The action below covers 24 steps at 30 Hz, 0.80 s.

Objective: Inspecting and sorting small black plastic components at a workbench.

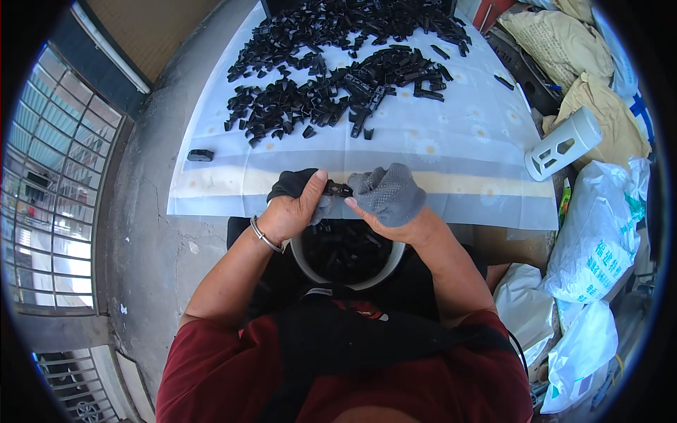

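Between my hands, just over the table's near edge, is a small black plastic part (338, 189). My left hand (296, 196), in a black and grey glove with a bare thumb, is closed on the part's left end. My right hand (388, 196), in a grey dotted glove with its thumb bare, is closed round the right end. Fingers hide much of the part. Below them, a white bucket (299, 262) between my legs holds black pieces. Farther off, a large heap of similar black plastic parts (282, 106) covers the table's far half.
A daisy-patterned cover lies over the table (458, 151). One dark oblong piece (200, 155) lies alone at its left. A white cylinder with cut-outs (564, 144) is at the right edge. Stuffed plastic bags (592, 233) and tan sacks (557, 42) crowd the right side. A barred window (60, 176) stands left.
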### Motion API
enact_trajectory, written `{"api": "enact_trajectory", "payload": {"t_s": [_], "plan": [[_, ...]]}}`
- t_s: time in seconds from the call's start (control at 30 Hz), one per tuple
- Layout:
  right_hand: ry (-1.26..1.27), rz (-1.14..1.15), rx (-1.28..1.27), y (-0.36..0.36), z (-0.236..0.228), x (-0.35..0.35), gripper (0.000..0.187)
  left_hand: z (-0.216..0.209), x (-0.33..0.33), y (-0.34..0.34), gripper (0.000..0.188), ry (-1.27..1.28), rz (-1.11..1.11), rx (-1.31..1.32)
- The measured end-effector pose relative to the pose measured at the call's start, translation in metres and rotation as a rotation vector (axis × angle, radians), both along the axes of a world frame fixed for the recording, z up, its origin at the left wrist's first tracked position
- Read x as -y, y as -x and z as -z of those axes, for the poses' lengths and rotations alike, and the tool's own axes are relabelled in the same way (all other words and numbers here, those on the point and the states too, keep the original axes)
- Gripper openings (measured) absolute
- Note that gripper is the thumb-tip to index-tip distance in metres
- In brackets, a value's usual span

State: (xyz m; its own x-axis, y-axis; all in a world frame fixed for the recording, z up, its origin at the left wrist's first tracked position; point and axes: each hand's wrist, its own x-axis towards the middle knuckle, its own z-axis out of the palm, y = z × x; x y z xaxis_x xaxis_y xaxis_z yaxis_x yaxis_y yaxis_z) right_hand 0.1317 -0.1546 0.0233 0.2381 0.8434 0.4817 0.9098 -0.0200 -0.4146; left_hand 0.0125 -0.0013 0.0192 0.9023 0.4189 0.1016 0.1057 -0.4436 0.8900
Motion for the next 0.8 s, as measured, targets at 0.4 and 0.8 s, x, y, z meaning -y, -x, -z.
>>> {"api": "enact_trajectory", "payload": {"t_s": [0.4, 0.8], "plan": [[0.107, -0.07, 0.044, 0.015, 0.024, -0.017, 0.019, -0.014, 0.003, 0.0, 0.035, -0.262, 0.132, -0.113], [0.226, 0.461, 0.27, -0.098, -0.004, -0.062, 0.027, 0.003, -0.077, -0.099, 0.023, -1.006, -0.076, -0.076]]}}
